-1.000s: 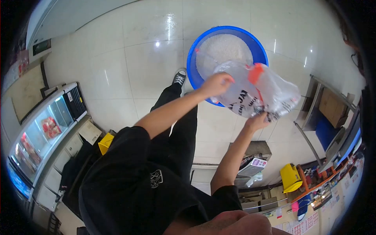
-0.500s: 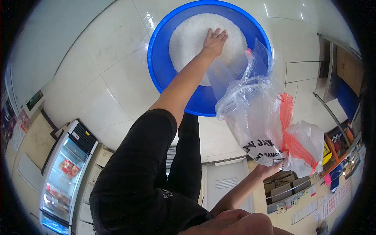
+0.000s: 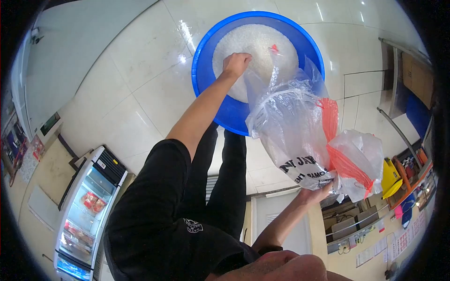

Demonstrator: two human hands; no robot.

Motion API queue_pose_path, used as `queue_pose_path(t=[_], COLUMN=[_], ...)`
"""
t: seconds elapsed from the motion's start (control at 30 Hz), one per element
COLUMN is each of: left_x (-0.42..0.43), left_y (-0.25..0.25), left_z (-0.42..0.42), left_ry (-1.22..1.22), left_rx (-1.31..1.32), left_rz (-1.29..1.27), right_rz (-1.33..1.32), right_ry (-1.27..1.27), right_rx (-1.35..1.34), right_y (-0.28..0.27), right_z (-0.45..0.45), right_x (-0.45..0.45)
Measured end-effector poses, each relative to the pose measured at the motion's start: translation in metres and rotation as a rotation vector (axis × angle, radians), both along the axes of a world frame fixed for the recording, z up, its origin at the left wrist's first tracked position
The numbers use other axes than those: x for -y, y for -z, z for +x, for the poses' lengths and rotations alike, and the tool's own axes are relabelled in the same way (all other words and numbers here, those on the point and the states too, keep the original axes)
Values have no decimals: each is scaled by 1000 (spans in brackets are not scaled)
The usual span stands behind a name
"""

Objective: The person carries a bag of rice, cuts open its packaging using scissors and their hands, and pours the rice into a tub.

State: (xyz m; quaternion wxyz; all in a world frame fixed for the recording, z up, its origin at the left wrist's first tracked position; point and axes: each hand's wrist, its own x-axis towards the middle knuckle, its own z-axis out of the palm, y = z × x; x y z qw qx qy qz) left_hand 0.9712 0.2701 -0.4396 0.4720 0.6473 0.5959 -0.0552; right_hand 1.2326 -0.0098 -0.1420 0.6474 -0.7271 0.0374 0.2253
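A wide blue tub (image 3: 198,70) stands on the floor, holding a heap of white grains (image 3: 276,35). Over the near left part of the heap is my left hand (image 3: 236,63), its fingers curled closed; what is inside them, if anything, is hidden. My right hand (image 3: 319,193) grips the lower end of a clear plastic bag (image 3: 290,126) with black lettering and red mesh-like strips. The bag's open, crumpled mouth hangs over the tub's near right side, and a red-tipped plastic strand lies above the grains.
A glass-door fridge (image 3: 89,206) with red packages stands at the lower left. A metal rail (image 3: 398,131) and cardboard (image 3: 417,82) are on the right, near a yellow container (image 3: 390,180). My legs (image 3: 229,173) stand close to the tub's near edge.
My left hand left the bag, spread over the grains, then moved left and curled closed. My right hand keeps hold of the bag, which now hangs nearer me and more stretched out.
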Motion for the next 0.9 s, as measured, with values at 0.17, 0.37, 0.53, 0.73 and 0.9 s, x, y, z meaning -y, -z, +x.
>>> queue_pose_path(t=[0.17,0.37,0.53,0.73,0.9], left_x=[26,18,27,17,8], left_y=[22,16,25,15,13], left_z=[-5,-16,-11,0,0], left_ry=[-134,-134,-100,-107,-263], left_rx=[64,-85,-155,-111,26], left_rz=[64,-172,-4,-18,-94], right_rz=[30,-43,-84,-60,-57], right_ry=[-36,-36,-24,-81,-57], right_rx=[8,70,117,134,137], right_y=[-4,-35,-40,-40,-39], right_z=[-3,-26,-36,-36,-33], right_x=[-8,-31,-41,-34,-29])
